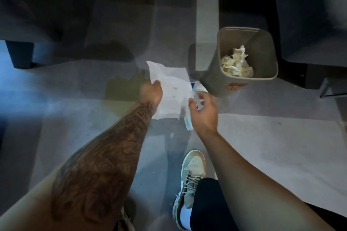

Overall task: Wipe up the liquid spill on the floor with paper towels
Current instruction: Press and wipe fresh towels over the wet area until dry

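**Fresh sheet in hand, spill not yet touched**

We hold 1 clean paper towel (171, 93) in the air, spread between both hands. Our left hand (151, 91) is closed in a pinch on the sheet's far-left edge. Our right hand (203, 110) sits at the sheet's right edge, fingers curled loosely around what looks like the towel package (197, 97), white with blue print; we cannot tell whether it also grips the sheet.

The spill (120, 90) lies on the floor (262, 137) just left of and beyond our left hand, partly under the sheet: a yellowish-green puddle, flat and glossy, with a ragged far edge. Its right limit is hidden by the towel.

We judge this the fetching step: a new sheet is ready, wiping comes next. That calls for lowering the sheet leftward onto the puddle and pressing it flat.

Beyond our right hand stands a tan bin (270, 43), holding crumpled, yellow-stained towels (236, 63), so some soaking seems already done.
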Demonstrator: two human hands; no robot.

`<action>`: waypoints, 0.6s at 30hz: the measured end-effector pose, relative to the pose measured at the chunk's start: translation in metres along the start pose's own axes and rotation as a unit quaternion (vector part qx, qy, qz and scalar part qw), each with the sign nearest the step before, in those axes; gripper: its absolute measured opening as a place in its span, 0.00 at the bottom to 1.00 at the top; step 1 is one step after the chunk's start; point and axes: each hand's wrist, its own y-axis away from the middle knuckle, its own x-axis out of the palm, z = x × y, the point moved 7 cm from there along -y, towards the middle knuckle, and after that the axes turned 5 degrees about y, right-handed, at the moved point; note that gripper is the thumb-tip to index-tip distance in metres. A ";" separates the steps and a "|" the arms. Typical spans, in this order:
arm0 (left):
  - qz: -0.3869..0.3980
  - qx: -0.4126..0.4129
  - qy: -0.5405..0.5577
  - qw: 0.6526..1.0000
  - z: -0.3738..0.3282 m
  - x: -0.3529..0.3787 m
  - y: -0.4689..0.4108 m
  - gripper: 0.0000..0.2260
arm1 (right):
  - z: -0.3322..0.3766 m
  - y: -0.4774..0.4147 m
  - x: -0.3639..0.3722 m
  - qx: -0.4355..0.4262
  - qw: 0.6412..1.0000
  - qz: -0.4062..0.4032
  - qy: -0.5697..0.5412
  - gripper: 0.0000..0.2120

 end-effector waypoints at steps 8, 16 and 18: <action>0.027 -0.045 0.024 0.998 0.039 -0.018 -0.014 0.21 | -0.086 -0.048 0.031 0.267 0.961 0.061 0.041 0.38; 0.084 -0.124 0.049 0.988 0.073 -0.026 -0.015 0.24 | -0.038 -0.048 0.008 0.218 0.974 -0.022 -0.054 0.09; 0.089 -0.132 0.067 0.985 0.076 -0.026 -0.014 0.29 | -0.026 -0.040 -0.001 0.194 0.977 -0.046 -0.071 0.08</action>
